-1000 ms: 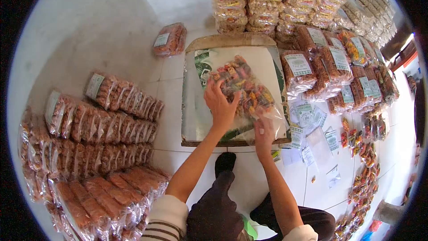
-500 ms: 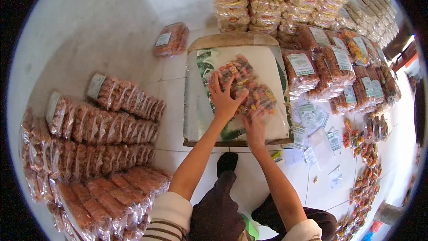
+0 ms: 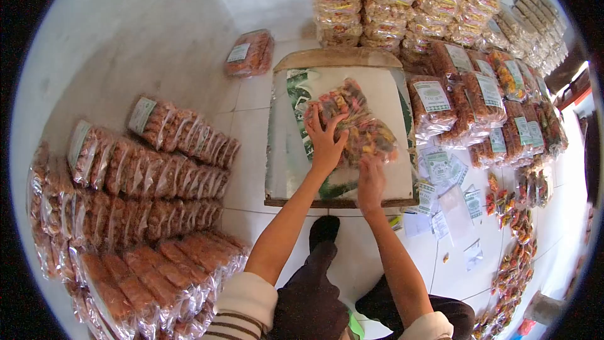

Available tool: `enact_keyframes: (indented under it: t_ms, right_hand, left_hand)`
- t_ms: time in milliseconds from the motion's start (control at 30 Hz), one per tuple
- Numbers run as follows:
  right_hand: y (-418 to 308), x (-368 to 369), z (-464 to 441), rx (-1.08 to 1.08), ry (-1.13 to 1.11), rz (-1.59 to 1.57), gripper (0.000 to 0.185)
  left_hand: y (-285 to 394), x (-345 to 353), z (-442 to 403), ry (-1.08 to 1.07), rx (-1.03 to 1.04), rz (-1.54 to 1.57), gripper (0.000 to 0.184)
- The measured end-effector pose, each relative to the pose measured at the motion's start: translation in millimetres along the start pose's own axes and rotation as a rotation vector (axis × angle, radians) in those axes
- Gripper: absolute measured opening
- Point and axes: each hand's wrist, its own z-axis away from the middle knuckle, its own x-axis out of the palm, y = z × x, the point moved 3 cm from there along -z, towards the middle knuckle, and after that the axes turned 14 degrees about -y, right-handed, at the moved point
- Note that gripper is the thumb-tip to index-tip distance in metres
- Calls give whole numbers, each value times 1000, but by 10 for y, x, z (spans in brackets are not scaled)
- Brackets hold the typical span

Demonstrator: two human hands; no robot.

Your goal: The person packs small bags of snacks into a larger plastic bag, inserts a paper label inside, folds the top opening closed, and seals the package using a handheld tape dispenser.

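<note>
A clear plastic bag of red, yellow and green snacks (image 3: 372, 137) lies slantwise on a low wooden-framed board (image 3: 387, 182). My left hand (image 3: 327, 143) rests on the bag's left side with its fingers spread over the plastic. At the lower right end of the bag, my right hand (image 3: 371, 182) has its fingers closed on the plastic edge, though the fingertips are slightly blurred. The board's top is pale, with a green leafy pattern partly covered by the bag and my left arm.
Stacked packs of brown snacks (image 3: 145, 170) stand at the left. One labelled pack (image 3: 250, 53) lies beyond the board. Labelled packs (image 3: 433, 104) and tall stacks of pale packs (image 3: 390, 0) stand at the right and back. Paper labels (image 3: 440, 170) and loose colourful snacks (image 3: 513, 258) lie on the floor.
My right hand has shifted slightly to the right and down along the bag's end. My left hand stays spread on the bag. The whole view has shifted a little.
</note>
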Motion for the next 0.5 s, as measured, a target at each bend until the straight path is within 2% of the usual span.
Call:
enact_keyframes:
  t_ms: [67,100,167,267,300,367,400,467,500]
  right_hand:
    - [29,55,32,-64,-33,-36,21]
    - [-9,66,29,-64,-33,-36,21]
    - [-72,119,11,5,-115,-46,34]
    - [-82,176,-45,-23,-124,-36,45]
    - [-117,167,-83,-24,-122,-39,45]
    - [-103,173,-145,226,-228,-184,42]
    - [-94,205,-147,227,-228,-183,42]
    - [-107,232,-135,121,-37,-14,43]
    - [-140,232,-149,123,-39,-13,43]
  left_hand:
    - [-10,17,20,-6,22,6,37]
    - [-43,30,27,-11,42,9,36]
    - [-117,40,27,-20,82,25,36]
    - [-138,36,40,-38,142,20,37]
    - [-132,30,41,-46,165,6,37]
    - [-144,35,42,-68,131,11,39]
    - [-145,41,45,-91,94,19,40]
    - [-126,33,40,-84,115,20,40]
    - [-125,29,43,-77,135,20,41]
